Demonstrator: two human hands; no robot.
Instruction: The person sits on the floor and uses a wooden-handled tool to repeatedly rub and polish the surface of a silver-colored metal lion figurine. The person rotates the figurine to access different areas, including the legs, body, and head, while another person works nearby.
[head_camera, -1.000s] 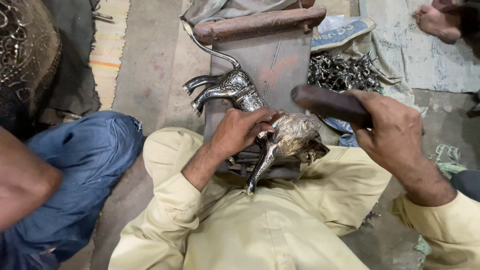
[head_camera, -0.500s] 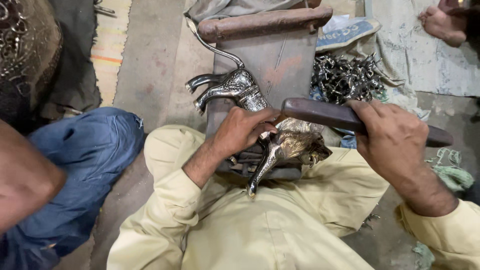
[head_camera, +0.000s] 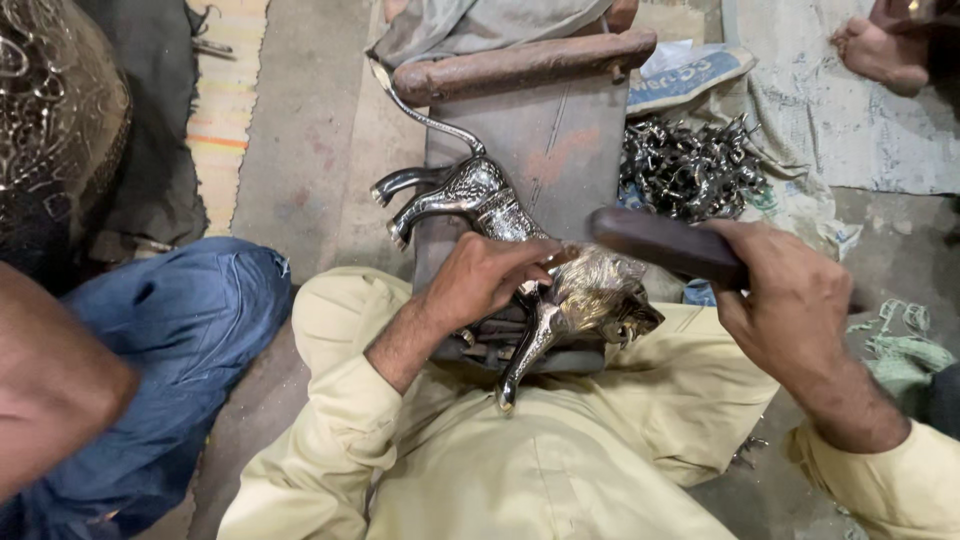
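Workshop floor, bare concrete, cloth and sacking spread at the far right. Person sits on the floor in pale yellow clothes with a wooden work block (head_camera: 545, 150) sloping down into the lap; its rounded top edge is at the far end, its near edge is buried under the hands. Metal animal figurine (head_camera: 500, 215) lies on its side along the block: tail curling up toward the top left corner, hind legs sticking out over the left edge, head end at the near edge, one front leg hanging down past it over the lap. Left hand (head_camera: 490, 280) sits on top of the figurine's midsection, fingers curled down over it, pinning it to the block. Right hand (head_camera: 790, 295) is just right of the figurine's head, clenched around a dark wooden mallet (head_camera: 660, 240); the mallet's head pokes out left of the fist, above the figurine's shoulder, can't tell if it touches. Pile of small metal parts (head_camera: 690, 170) on the floor off the block's right edge. Another person's knee in blue jeans (head_camera: 190, 310) at left, bare foot (head_camera: 880, 55) cut off top right. Figurine's middle hidden by the left hand; mallet handle mostly hidden in the fist.
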